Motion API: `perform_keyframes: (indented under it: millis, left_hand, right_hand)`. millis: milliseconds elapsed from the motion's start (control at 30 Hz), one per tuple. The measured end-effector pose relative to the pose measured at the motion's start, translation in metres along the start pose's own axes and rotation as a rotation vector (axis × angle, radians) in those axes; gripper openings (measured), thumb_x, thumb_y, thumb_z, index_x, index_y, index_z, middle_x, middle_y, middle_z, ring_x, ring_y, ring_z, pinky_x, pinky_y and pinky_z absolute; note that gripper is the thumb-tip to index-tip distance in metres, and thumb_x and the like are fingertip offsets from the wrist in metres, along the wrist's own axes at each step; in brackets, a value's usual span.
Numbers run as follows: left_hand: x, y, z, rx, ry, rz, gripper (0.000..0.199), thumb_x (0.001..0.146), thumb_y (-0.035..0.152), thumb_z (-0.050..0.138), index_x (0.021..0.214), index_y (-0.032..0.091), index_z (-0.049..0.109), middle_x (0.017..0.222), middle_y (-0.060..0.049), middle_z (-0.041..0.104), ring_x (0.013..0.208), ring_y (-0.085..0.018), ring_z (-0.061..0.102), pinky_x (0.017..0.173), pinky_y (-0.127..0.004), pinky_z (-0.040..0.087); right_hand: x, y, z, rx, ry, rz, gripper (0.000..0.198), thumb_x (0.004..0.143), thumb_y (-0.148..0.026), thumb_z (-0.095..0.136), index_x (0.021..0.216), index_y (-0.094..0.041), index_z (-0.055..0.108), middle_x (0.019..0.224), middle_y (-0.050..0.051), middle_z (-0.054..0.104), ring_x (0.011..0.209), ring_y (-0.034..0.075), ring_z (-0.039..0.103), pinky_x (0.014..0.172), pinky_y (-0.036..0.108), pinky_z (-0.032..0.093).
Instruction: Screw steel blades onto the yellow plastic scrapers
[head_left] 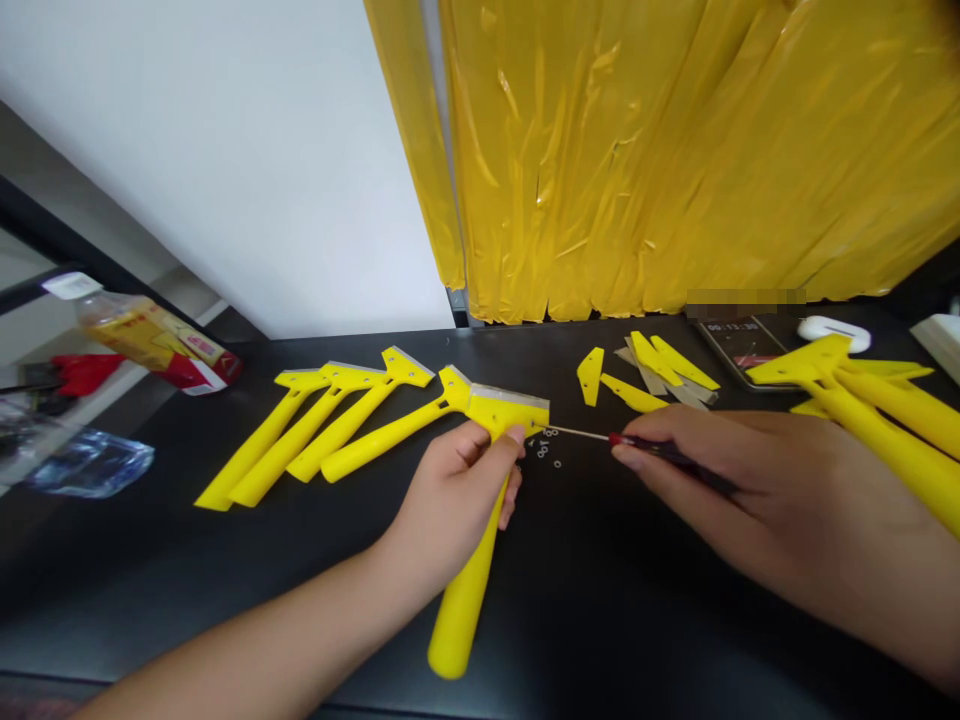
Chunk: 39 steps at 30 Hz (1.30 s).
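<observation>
My left hand is wrapped round the neck of a yellow scraper, whose head with a metal blade points away from me. In my right hand is a screwdriver with a dark red and black handle. Its thin shaft reaches left, and the tip is at the right side of the scraper's head, by a screw hole. Small metal washers and screws lie on the table just behind. Several yellow scrapers with blades lie in a row to the left.
Yellow cover plates and grey blades lie behind my right hand. More yellow scrapers are piled at the right, near a phone and a white case. A drink bottle lies at the left on the black table.
</observation>
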<state>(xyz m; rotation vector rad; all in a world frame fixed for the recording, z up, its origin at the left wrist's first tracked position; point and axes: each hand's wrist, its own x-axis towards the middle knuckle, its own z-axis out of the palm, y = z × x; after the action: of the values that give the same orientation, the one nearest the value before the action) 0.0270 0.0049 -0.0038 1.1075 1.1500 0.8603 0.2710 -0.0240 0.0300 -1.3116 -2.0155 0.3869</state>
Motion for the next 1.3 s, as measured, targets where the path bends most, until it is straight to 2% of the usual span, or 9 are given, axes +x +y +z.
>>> perform_keyframes:
  millis: [133, 233, 333, 467, 667, 867, 1133, 1233, 1300]
  left_hand:
    - [-0.002, 0.003, 0.000, -0.127, -0.090, -0.027, 0.040, 0.105, 0.053, 0.061, 0.095, 0.016, 0.069, 0.065, 0.000, 0.062, 0.053, -0.014, 0.054, 0.056, -0.026, 0.043]
    - [-0.003, 0.005, 0.000, -0.221, -0.121, -0.037, 0.039, 0.107, 0.051, 0.059, 0.108, 0.014, 0.070, 0.067, -0.001, 0.065, 0.055, -0.015, 0.058, 0.057, -0.026, 0.047]
    - [0.000, 0.007, 0.000, -0.288, -0.024, -0.009, 0.026, 0.107, 0.042, 0.064, 0.113, 0.017, 0.066, 0.084, -0.005, 0.075, 0.059, -0.015, 0.062, 0.056, -0.026, 0.052]
    - [0.004, 0.009, -0.001, -0.350, 0.013, -0.005, 0.021, 0.106, 0.034, 0.067, 0.122, 0.021, 0.061, 0.122, -0.012, 0.080, 0.065, -0.015, 0.070, 0.059, -0.028, 0.060]
    - [0.002, 0.010, -0.001, -0.393, -0.035, -0.011, 0.015, 0.109, 0.032, 0.064, 0.117, 0.021, 0.059, 0.120, -0.013, 0.082, 0.064, -0.014, 0.071, 0.056, -0.025, 0.056]
    - [-0.004, 0.010, 0.001, -0.462, -0.118, -0.011, 0.016, 0.110, 0.029, 0.059, 0.111, 0.014, 0.065, 0.117, -0.017, 0.082, 0.065, -0.015, 0.071, 0.051, -0.022, 0.053]
    - [-0.011, 0.009, 0.001, -0.413, -0.367, -0.105, 0.025, 0.111, 0.039, 0.064, 0.112, 0.016, 0.073, 0.111, -0.014, 0.082, 0.066, -0.016, 0.075, 0.051, -0.021, 0.059]
    - [-0.014, 0.007, 0.001, -0.400, -0.482, -0.141, 0.026, 0.108, 0.043, 0.069, 0.109, 0.017, 0.072, 0.102, -0.012, 0.082, 0.061, -0.014, 0.074, 0.047, -0.018, 0.056]
    - [-0.016, 0.005, 0.001, -0.389, -0.536, -0.153, 0.030, 0.105, 0.046, 0.073, 0.107, 0.016, 0.071, 0.096, -0.010, 0.082, 0.059, -0.013, 0.072, 0.046, -0.016, 0.055]
  right_hand:
    - [0.004, 0.003, -0.002, 0.136, 0.125, 0.109, 0.014, 0.099, -0.048, 0.077, 0.103, -0.035, 0.084, 0.103, -0.001, 0.086, 0.089, 0.025, 0.081, 0.081, 0.039, 0.064]
    - [0.002, 0.002, -0.005, 0.281, 0.317, 0.182, 0.011, 0.104, -0.039, 0.072, 0.108, -0.037, 0.082, 0.117, 0.000, 0.083, 0.111, 0.027, 0.077, 0.102, 0.044, 0.060]
    - [0.000, 0.003, -0.003, 0.234, 0.298, 0.138, 0.016, 0.107, -0.029, 0.062, 0.105, -0.035, 0.077, 0.107, 0.002, 0.078, 0.101, 0.026, 0.075, 0.085, 0.040, 0.059]
    - [-0.002, 0.014, 0.019, 0.000, -0.011, -0.106, 0.019, 0.105, -0.020, 0.059, 0.114, -0.028, 0.074, 0.096, 0.004, 0.073, 0.084, 0.020, 0.071, 0.072, 0.034, 0.055]
    - [-0.012, 0.035, 0.057, -0.347, -0.203, -0.204, 0.027, 0.108, -0.023, 0.056, 0.126, -0.023, 0.075, 0.097, 0.003, 0.074, 0.076, 0.018, 0.075, 0.059, 0.030, 0.049]
    - [-0.011, 0.033, 0.057, -0.404, -0.257, -0.221, 0.026, 0.106, -0.021, 0.055, 0.121, -0.025, 0.077, 0.098, 0.002, 0.077, 0.076, 0.017, 0.076, 0.056, 0.028, 0.044]
    - [-0.009, 0.034, 0.050, -0.193, -0.222, -0.087, 0.019, 0.095, -0.018, 0.060, 0.099, -0.022, 0.077, 0.087, 0.008, 0.080, 0.070, 0.023, 0.074, 0.062, 0.031, 0.049]
    - [0.000, 0.027, 0.032, 0.022, -0.249, -0.019, 0.021, 0.102, -0.031, 0.058, 0.098, -0.022, 0.076, 0.092, 0.007, 0.081, 0.078, 0.023, 0.076, 0.069, 0.032, 0.057]
    - [0.007, 0.020, 0.020, 0.263, -0.281, 0.150, 0.028, 0.103, -0.046, 0.064, 0.098, -0.022, 0.078, 0.092, 0.006, 0.081, 0.079, 0.022, 0.074, 0.068, 0.031, 0.057]
